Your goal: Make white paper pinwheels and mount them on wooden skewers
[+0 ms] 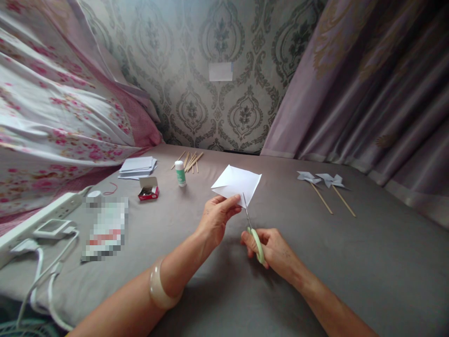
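- Patterned wallpaper (220, 112) rises behind your grey sheet (157, 234).
- Your left hand (215, 219) pinches white paper (235, 180) ahead, over the sheet.
- Your right hand (275, 247), nearer you, grips green scissors (258, 243), blades pointing away at the paper's near corner.

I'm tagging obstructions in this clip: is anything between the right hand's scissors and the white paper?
No, nothing visible: the scissors in the right hand reach the near corner of the white paper. The left hand grips the paper with its fingers close on the blades' left, beside them rather than in between.
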### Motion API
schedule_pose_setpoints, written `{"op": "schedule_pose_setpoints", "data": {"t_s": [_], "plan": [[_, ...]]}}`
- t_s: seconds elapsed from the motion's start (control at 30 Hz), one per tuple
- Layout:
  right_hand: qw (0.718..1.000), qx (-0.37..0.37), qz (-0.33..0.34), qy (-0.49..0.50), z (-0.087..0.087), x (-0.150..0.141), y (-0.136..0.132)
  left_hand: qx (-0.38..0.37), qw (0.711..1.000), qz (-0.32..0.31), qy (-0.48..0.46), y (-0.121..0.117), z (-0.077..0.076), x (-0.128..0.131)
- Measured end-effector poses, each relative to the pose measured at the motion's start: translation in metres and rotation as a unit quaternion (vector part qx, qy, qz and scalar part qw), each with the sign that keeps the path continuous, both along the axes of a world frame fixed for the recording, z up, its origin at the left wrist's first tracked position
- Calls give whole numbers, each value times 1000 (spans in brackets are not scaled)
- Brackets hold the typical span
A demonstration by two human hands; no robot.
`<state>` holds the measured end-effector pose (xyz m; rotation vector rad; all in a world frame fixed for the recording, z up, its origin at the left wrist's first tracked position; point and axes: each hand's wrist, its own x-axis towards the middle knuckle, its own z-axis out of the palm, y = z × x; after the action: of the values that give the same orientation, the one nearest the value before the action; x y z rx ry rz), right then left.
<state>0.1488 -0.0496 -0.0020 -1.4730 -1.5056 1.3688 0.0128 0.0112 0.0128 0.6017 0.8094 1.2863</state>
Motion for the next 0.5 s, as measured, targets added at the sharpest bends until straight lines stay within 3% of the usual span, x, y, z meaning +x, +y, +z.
{"op": "schedule_pose_setpoints", "data": {"t_s": [0.5], "plan": [[999,1,-39,-15,-8,1,2,10,1000,7,-7,0,4,0]]}}
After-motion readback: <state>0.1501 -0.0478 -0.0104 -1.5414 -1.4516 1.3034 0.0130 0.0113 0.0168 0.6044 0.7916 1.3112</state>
